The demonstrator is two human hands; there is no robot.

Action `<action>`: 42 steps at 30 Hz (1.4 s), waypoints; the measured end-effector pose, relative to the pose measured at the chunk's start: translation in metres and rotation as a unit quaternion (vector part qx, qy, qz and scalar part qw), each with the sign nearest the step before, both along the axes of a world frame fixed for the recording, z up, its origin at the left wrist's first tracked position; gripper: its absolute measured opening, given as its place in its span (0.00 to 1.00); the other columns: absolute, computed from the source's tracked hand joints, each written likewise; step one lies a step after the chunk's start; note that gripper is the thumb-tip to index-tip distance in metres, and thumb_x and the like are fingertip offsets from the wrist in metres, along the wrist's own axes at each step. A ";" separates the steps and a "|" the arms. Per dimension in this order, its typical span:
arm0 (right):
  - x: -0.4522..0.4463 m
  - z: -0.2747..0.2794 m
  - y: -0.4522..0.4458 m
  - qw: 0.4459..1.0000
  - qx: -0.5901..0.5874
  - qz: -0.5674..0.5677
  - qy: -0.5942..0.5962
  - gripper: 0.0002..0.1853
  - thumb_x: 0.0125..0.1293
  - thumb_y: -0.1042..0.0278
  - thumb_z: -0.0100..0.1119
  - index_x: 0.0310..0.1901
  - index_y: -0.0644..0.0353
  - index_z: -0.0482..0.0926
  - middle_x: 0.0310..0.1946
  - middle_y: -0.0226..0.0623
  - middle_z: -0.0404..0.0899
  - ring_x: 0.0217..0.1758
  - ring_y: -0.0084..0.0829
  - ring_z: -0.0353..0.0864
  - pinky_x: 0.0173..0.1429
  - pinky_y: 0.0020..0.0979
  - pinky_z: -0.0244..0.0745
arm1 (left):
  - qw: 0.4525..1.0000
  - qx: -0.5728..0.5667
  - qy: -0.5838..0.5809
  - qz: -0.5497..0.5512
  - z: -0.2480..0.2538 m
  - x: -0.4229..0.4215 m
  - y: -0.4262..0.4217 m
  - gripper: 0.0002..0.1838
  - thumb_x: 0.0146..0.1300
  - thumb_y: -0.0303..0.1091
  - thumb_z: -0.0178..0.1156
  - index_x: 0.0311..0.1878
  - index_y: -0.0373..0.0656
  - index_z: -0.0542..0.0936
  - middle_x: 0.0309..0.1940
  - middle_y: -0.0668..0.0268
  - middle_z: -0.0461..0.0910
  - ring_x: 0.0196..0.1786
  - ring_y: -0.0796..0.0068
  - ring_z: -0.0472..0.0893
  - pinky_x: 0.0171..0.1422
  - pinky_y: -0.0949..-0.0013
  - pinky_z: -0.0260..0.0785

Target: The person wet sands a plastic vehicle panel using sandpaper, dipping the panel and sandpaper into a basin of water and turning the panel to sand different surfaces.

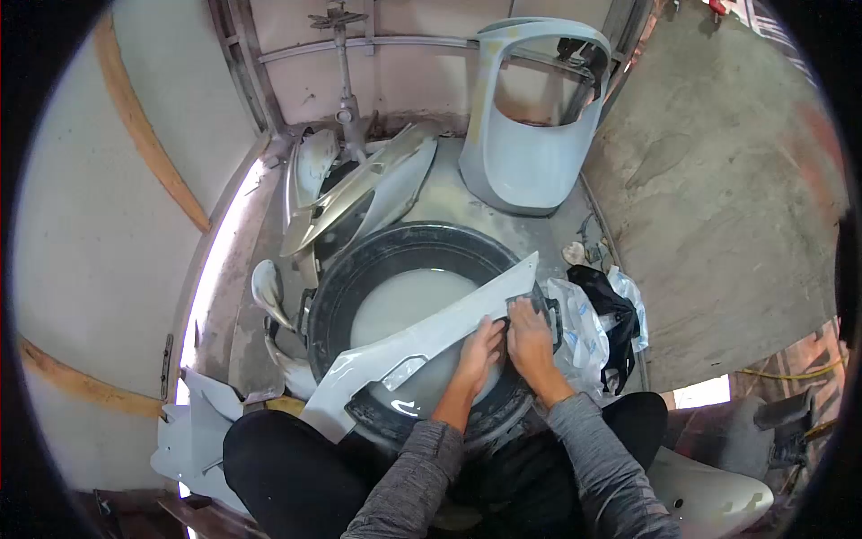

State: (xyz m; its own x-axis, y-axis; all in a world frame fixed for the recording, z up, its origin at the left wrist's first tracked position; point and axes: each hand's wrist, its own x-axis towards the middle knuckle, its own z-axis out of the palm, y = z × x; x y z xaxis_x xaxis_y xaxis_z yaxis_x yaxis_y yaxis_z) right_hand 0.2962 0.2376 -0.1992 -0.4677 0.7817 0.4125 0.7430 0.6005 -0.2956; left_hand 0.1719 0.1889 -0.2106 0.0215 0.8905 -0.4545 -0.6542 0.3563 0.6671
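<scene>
A long, pale grey-white body panel [409, 340] with a small rectangular recess lies slantwise across a round black tub [422, 235]. Cloudy, whitish water [404, 301] fills the tub's bottom. My left hand [480, 352] is closed on the panel's lower edge, right of the recess. Close beside it, my right hand [532, 340] has its fingers bent against the panel near the upper right end. A small dark patch shows at those fingertips; I cannot make out what it is. The panel's lower left end reaches over the rim towards my knee.
Several silvery panels [368, 189] lean in a pile behind the tub. A large pale shell [530, 166] with an opening stands at the back right. Crumpled plastic and a black bag [611, 314] lie right of the tub. White pieces [202, 431] rest by my left knee.
</scene>
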 end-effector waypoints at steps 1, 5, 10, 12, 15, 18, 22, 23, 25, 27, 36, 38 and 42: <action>0.002 -0.005 0.003 1.000 0.017 0.000 -0.015 0.23 0.60 0.75 0.57 0.58 0.72 0.77 0.61 0.59 0.75 0.67 0.53 0.73 0.68 0.51 0.66 | 1.000 -0.005 0.003 0.002 0.002 -0.004 -0.004 0.38 0.75 0.63 0.42 0.73 0.38 0.64 0.73 0.53 0.66 0.74 0.56 0.66 0.77 0.51 0.52; 0.007 -0.013 0.006 1.000 0.014 -0.002 -0.019 0.24 0.60 0.74 0.57 0.60 0.70 0.76 0.62 0.58 0.74 0.68 0.52 0.72 0.70 0.51 0.66 | 0.959 -0.046 0.185 -0.208 0.044 -0.027 -0.016 0.30 0.64 0.52 0.66 0.60 0.39 0.76 0.56 0.58 0.80 0.54 0.65 0.81 0.61 0.59 0.71; 0.004 -0.008 0.004 1.000 -0.007 -0.012 -0.006 0.23 0.61 0.74 0.56 0.59 0.69 0.77 0.63 0.55 0.75 0.69 0.52 0.72 0.70 0.51 0.66 | 0.608 0.088 0.789 -0.011 0.077 -0.073 -0.056 0.41 0.44 0.36 0.75 0.66 0.51 0.74 0.60 0.54 0.77 0.59 0.49 0.78 0.64 0.52 0.68; 0.001 -0.010 0.002 1.000 -0.011 -0.014 0.003 0.22 0.61 0.74 0.56 0.59 0.69 0.77 0.62 0.55 0.75 0.69 0.52 0.72 0.70 0.51 0.66 | 0.403 0.053 0.912 -0.053 0.044 -0.086 -0.060 0.46 0.45 0.31 0.72 0.72 0.58 0.67 0.63 0.58 0.75 0.58 0.47 0.76 0.64 0.45 0.64; -0.009 -0.009 -0.005 0.999 0.023 -0.034 0.009 0.21 0.61 0.73 0.56 0.57 0.69 0.77 0.61 0.56 0.76 0.68 0.52 0.72 0.70 0.52 0.66 | 0.513 0.070 0.844 -0.141 0.046 -0.102 -0.053 0.49 0.45 0.30 0.71 0.74 0.61 0.64 0.60 0.58 0.76 0.56 0.47 0.77 0.64 0.47 0.65; -0.021 -0.007 -0.017 0.997 0.048 0.046 0.043 0.20 0.61 0.72 0.56 0.55 0.70 0.79 0.59 0.56 0.77 0.67 0.52 0.73 0.71 0.51 0.65 | 0.544 0.068 0.816 -0.181 0.070 -0.111 -0.046 0.50 0.43 0.31 0.71 0.75 0.61 0.64 0.56 0.58 0.79 0.54 0.46 0.80 0.60 0.46 0.70; -0.009 -0.011 0.005 0.997 0.041 -0.059 0.037 0.19 0.60 0.73 0.56 0.53 0.70 0.80 0.57 0.57 0.79 0.66 0.51 0.75 0.69 0.51 0.67 | 0.563 0.063 0.797 -0.209 0.065 -0.118 -0.039 0.50 0.42 0.33 0.71 0.74 0.60 0.65 0.52 0.58 0.81 0.51 0.48 0.82 0.55 0.45 0.73; -0.017 -0.004 -0.004 0.997 0.038 -0.060 0.035 0.19 0.60 0.73 0.56 0.53 0.70 0.80 0.57 0.57 0.79 0.66 0.51 0.75 0.69 0.51 0.67 | 0.569 0.060 0.792 -0.213 0.063 -0.117 -0.038 0.50 0.42 0.34 0.71 0.74 0.60 0.65 0.53 0.57 0.81 0.51 0.48 0.82 0.56 0.44 0.73; -0.030 0.011 -0.023 0.995 0.047 0.070 0.052 0.18 0.61 0.73 0.54 0.52 0.70 0.81 0.56 0.58 0.79 0.65 0.51 0.75 0.67 0.50 0.68 | 0.572 0.061 0.792 -0.206 0.061 -0.118 -0.032 0.51 0.41 0.34 0.72 0.74 0.59 0.65 0.53 0.57 0.81 0.53 0.49 0.82 0.57 0.44 0.73; -0.018 0.001 -0.003 0.994 0.042 0.068 0.081 0.18 0.61 0.73 0.55 0.51 0.70 0.81 0.55 0.59 0.79 0.65 0.52 0.75 0.66 0.50 0.69 | 0.589 0.054 0.769 -0.243 0.060 -0.123 -0.026 0.53 0.40 0.35 0.72 0.76 0.60 0.63 0.51 0.56 0.82 0.53 0.49 0.82 0.57 0.44 0.74; -0.029 0.008 0.010 0.995 0.089 0.007 0.049 0.25 0.58 0.74 0.58 0.60 0.68 0.77 0.62 0.54 0.76 0.71 0.49 0.70 0.73 0.52 0.63 | 0.655 0.086 0.699 -0.273 0.078 -0.136 -0.009 0.53 0.36 0.39 0.69 0.75 0.49 0.66 0.49 0.44 0.83 0.53 0.44 0.82 0.62 0.56 0.73; -0.035 0.010 0.009 0.992 0.110 -0.044 0.045 0.24 0.58 0.77 0.58 0.58 0.69 0.78 0.63 0.55 0.75 0.70 0.53 0.70 0.71 0.52 0.64 | 0.689 0.069 0.663 -0.286 0.082 -0.126 -0.009 0.53 0.37 0.41 0.67 0.74 0.47 0.66 0.51 0.42 0.82 0.55 0.44 0.82 0.64 0.57 0.72; -0.034 0.019 0.013 0.992 0.095 0.064 0.048 0.22 0.59 0.78 0.55 0.57 0.71 0.77 0.60 0.56 0.76 0.70 0.53 0.70 0.71 0.53 0.64 | 0.696 0.064 0.656 -0.284 0.073 -0.132 -0.003 0.52 0.38 0.43 0.67 0.74 0.44 0.66 0.52 0.41 0.81 0.56 0.45 0.81 0.65 0.57 0.72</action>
